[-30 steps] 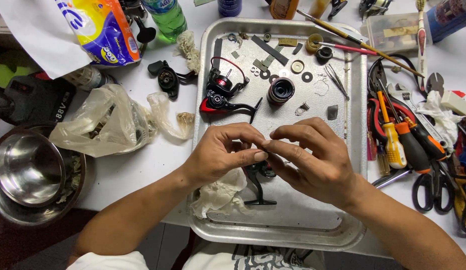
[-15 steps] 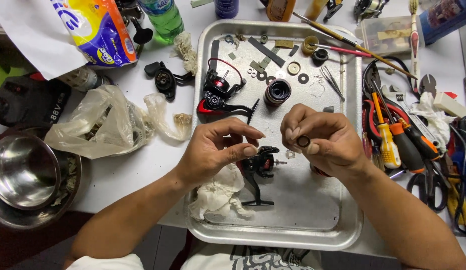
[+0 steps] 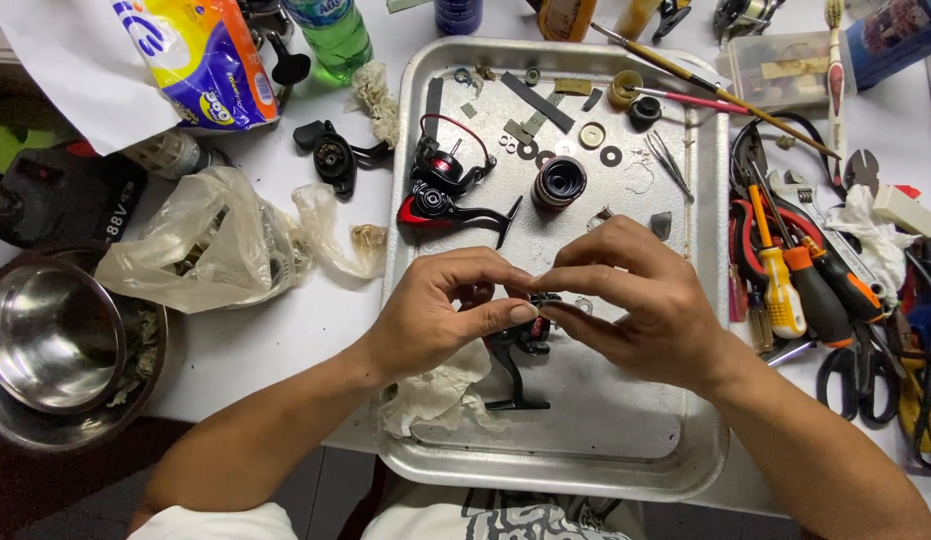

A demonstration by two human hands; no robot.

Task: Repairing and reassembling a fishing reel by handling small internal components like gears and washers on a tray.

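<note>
**Inspector:** Since half a second ago, what has moved?

**Operator:** Both hands have closed back together over the middle of the metal tray [image 3: 706,300]. Earlier my right hand [image 3: 636,305] sat apart with a small dark ring in its fingertips; now its fingertips meet those of my left hand [image 3: 441,320] just above the black reel body [image 3: 516,345].

**Inspector:** State of each hand?

**Operator:** Left: thumb and fingers pinched on the top of the reel body. Right: fingers drawn together at the same spot, and I cannot tell whether the ring is between them.

**Inspector:** Where is the reel body?

**Operator:** Held between my hands, its foot pointing down toward the tray floor, just beside a crumpled rag [image 3: 436,395] under my left wrist.

**Inspector:** Surroundings?

**Operator:** A red-and-black reel frame [image 3: 441,190] and a spool [image 3: 559,182] lie further up the tray among washers. Screwdrivers [image 3: 786,290] lie right of the tray; a steel bowl [image 3: 51,340] and a plastic bag [image 3: 206,240] lie to the left
</note>
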